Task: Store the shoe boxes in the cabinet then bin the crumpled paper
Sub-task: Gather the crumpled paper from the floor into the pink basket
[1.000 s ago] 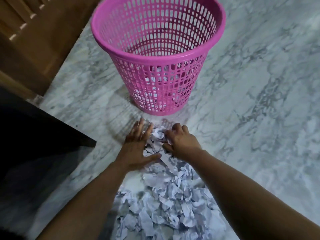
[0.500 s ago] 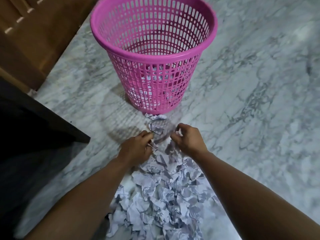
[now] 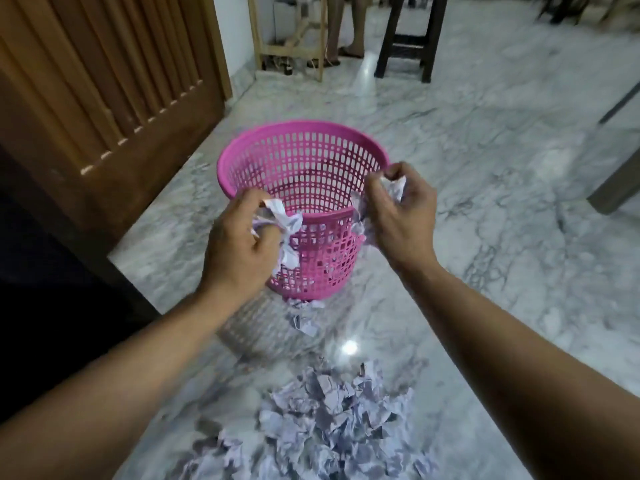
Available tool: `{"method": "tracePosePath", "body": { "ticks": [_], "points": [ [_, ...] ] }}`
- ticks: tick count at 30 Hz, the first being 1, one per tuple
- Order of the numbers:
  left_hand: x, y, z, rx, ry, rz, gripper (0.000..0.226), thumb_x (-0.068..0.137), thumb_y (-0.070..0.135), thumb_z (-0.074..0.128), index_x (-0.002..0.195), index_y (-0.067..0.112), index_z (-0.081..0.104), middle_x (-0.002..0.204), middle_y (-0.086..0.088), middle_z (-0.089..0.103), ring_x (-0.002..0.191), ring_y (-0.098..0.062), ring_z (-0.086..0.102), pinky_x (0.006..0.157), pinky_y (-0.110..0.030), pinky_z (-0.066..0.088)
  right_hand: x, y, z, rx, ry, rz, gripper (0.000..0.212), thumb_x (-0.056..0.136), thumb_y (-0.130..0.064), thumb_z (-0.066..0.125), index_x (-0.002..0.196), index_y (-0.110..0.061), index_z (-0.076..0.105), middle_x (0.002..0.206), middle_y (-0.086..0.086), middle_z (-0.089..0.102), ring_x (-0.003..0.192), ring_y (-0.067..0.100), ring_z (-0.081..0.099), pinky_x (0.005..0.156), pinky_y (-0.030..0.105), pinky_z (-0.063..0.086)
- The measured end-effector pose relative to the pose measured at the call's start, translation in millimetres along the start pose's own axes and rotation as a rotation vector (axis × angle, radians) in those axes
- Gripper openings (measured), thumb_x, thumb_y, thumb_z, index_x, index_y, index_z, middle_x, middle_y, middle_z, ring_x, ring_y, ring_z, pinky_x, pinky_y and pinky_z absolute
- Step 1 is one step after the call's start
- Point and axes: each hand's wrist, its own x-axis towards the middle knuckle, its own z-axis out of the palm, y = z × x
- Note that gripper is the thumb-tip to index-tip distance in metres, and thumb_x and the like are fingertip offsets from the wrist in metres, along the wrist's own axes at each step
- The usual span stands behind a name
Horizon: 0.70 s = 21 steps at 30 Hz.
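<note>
A pink mesh bin [image 3: 311,140] stands on the marble floor ahead of me. My left hand [image 3: 239,251] is raised at its near left rim, closed on a wad of crumpled white paper [image 3: 285,223] that hangs from the fingers. My right hand [image 3: 401,216] is up at the near right rim, closed on more crumpled paper [image 3: 393,188]. A heap of crumpled paper [image 3: 332,417] lies on the floor below my arms. Two loose scraps [image 3: 304,323] rest at the foot of the bin. No shoe boxes are in view.
A brown slatted wooden door [image 3: 104,88] and dark furniture [image 3: 45,271] stand on the left. A dark stool [image 3: 408,39], a light wooden frame [image 3: 287,39] and a person's bare legs [image 3: 343,29] are at the back. A table leg [image 3: 616,181] is at the right edge.
Both hands closed on paper at the top of the heap and lifted it from the floor to the bin's rim. My view tilted up, showing the room beyond.
</note>
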Motion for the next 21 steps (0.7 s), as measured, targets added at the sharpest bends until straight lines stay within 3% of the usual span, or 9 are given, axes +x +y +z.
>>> {"method": "tracePosePath", "body": {
  "ticks": [2,6,8,11,14,17,19,21],
  "points": [
    [57,9,-3,0.014,0.108,0.016,0.021,0.081,0.011,0.048,0.098,0.008,0.059,0.096,-0.011,0.067,0.086,-0.029,0.063,0.07,-0.041,0.05,41,-21,20,-0.022,0.03,-0.157,0.02,0.097,-0.01,0.061,0.078,-0.01,0.054,0.059,-0.013,0.058,0.054,-0.001,0.054,0.052,0.021,0.043],
    [141,11,11,0.122,0.202,-0.046,0.026,0.083,0.019,0.045,0.105,0.01,0.059,0.109,-0.012,0.064,0.096,-0.029,0.062,0.076,-0.034,0.049,108,-19,58,-0.253,-0.019,-0.283,0.022,0.099,-0.039,0.06,0.092,-0.018,0.057,0.092,-0.003,0.063,0.085,0.008,0.062,0.075,0.039,0.056],
    [160,-4,20,0.321,0.054,-0.177,0.03,0.089,0.024,0.055,0.119,0.017,0.056,0.126,-0.012,0.056,0.113,-0.032,0.058,0.089,-0.038,0.05,125,-5,66,-0.556,-0.197,-0.191,0.034,0.096,-0.052,0.062,0.116,-0.024,0.058,0.122,0.006,0.061,0.109,0.021,0.061,0.092,0.046,0.055],
    [156,-29,30,0.494,-0.298,-0.488,0.067,0.087,0.043,0.067,0.145,0.023,0.041,0.146,-0.017,0.041,0.13,-0.041,0.05,0.105,-0.048,0.048,126,14,63,-0.921,-0.402,-0.026,0.083,0.086,-0.065,0.068,0.152,-0.026,0.036,0.149,0.018,0.045,0.133,0.04,0.048,0.107,0.056,0.046],
    [128,-34,34,0.555,-0.341,-0.398,0.072,0.089,0.048,0.066,0.151,0.03,0.035,0.154,-0.011,0.038,0.139,-0.042,0.04,0.111,-0.051,0.042,114,25,51,-0.881,-0.372,-0.028,0.1,0.078,-0.072,0.071,0.157,-0.026,0.03,0.152,0.017,0.045,0.133,0.039,0.051,0.105,0.059,0.049],
    [93,-21,31,0.549,-0.186,-0.2,0.054,0.094,0.042,0.059,0.144,0.026,0.048,0.147,-0.007,0.048,0.138,-0.035,0.039,0.111,-0.049,0.04,97,29,32,-0.691,-0.303,-0.016,0.09,0.081,-0.068,0.071,0.152,-0.023,0.039,0.142,0.013,0.054,0.123,0.032,0.06,0.102,0.052,0.054],
    [62,-16,25,0.479,-0.042,-0.024,0.035,0.091,0.035,0.056,0.123,0.02,0.062,0.125,-0.007,0.058,0.124,-0.032,0.048,0.103,-0.045,0.044,80,29,15,-0.507,-0.173,-0.054,0.066,0.089,-0.054,0.068,0.143,-0.02,0.051,0.133,0.008,0.061,0.118,0.022,0.063,0.103,0.041,0.053],
    [19,-19,19,0.399,-0.005,0.135,0.017,0.09,0.026,0.057,0.101,0.016,0.065,0.107,-0.005,0.06,0.108,-0.029,0.051,0.088,-0.039,0.045,55,35,-3,-0.366,-0.014,-0.101,0.035,0.093,-0.036,0.064,0.124,-0.019,0.063,0.114,0.002,0.069,0.104,0.013,0.065,0.095,0.036,0.055]
  ]
}}
